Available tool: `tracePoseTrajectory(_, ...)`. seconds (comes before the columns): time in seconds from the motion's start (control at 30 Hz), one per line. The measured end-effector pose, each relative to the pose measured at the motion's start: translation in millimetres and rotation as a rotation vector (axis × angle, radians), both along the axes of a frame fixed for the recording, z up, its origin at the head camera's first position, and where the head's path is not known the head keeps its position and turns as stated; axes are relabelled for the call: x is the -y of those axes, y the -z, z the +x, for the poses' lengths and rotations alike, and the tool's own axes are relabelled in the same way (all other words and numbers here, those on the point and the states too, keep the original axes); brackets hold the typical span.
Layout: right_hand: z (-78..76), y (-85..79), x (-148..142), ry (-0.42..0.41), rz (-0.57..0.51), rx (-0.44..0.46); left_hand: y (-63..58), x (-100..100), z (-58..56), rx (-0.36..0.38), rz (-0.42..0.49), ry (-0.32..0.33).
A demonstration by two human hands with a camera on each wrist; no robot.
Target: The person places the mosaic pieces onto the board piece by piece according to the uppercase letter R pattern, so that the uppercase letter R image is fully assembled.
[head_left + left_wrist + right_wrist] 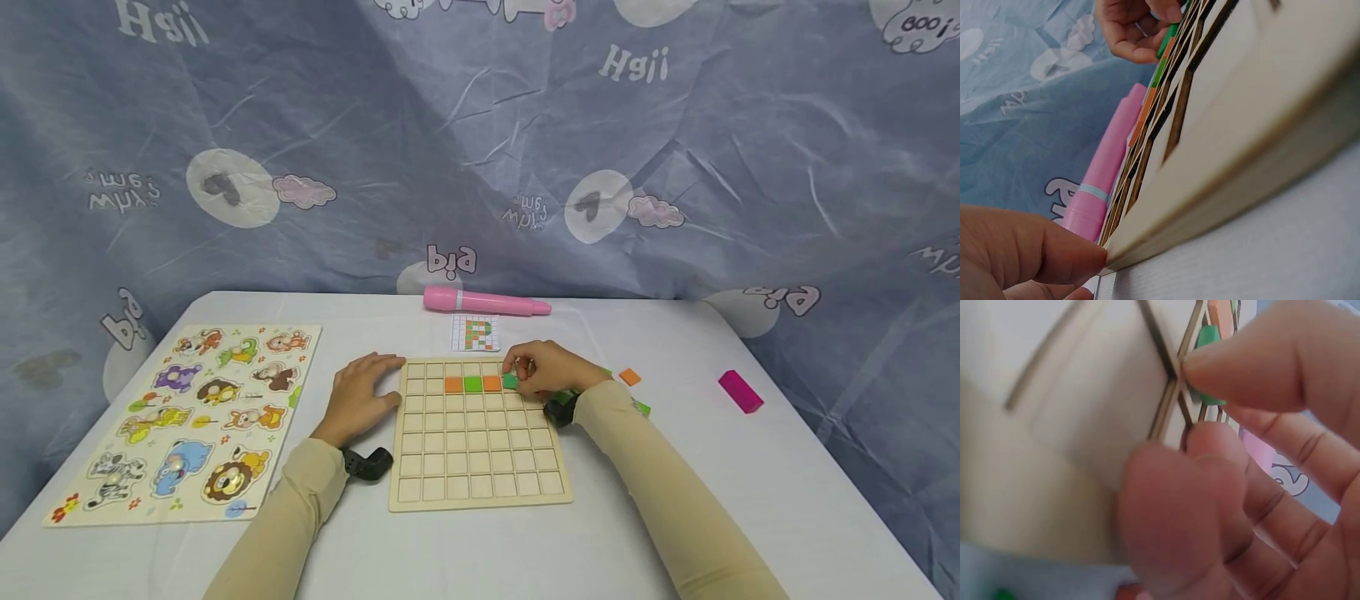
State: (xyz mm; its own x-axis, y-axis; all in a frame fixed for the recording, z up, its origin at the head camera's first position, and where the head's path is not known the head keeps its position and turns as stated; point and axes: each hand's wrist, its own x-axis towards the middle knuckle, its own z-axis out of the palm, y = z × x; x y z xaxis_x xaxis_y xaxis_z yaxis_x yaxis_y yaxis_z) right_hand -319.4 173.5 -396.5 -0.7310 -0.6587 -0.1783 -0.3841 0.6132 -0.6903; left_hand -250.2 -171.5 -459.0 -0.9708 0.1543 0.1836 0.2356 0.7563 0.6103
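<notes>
A wooden grid board (480,506) lies on the table. Along its far part, orange (453,385), light green (472,384) and orange (491,383) square tiles sit side by side in one row. My right hand (555,367) is at the far right of the board, pinching a darker green tile (1209,337) beside them. That tile is slightly tilted over its cell in the right wrist view. My left hand (360,400) rests against the board's left edge, fingers spread toward the far corner. In the left wrist view its thumb (1054,253) touches the board's rim.
Beyond the board lie a small pattern card (476,333) and a pink marker-shaped object (487,302). Loose tiles, one of them orange (629,377), lie right of the board, partly behind my right wrist. Farther right is a magenta block (741,392). An animal puzzle board (187,425) lies left.
</notes>
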Motion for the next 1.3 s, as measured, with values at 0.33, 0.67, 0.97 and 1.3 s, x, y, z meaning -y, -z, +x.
tracePoseTrajectory(0.33, 1.0, -1.8, 4.7, 0.016, 0.017, 0.018, -0.5, -0.4, 0.3, 0.007, -0.002, -0.003)
tracePoseTrajectory(0.67, 1.4, -1.6, 4.4, 0.015, 0.025, 0.004, -2.3, -0.9, 1.0, 0.010, 0.001, -0.009)
tracePoseTrajectory(0.97, 4.4, -1.5, 0.0, 0.019, -0.018, -0.001, -3.4, -1.3, 1.7, 0.015, 0.003, -0.009)
tracePoseTrajectory(1.3, 12.6, -2.1, -22.4, 0.035, -0.077, -0.021, -6.1, -2.3, 3.0, 0.022, 0.002, -0.014)
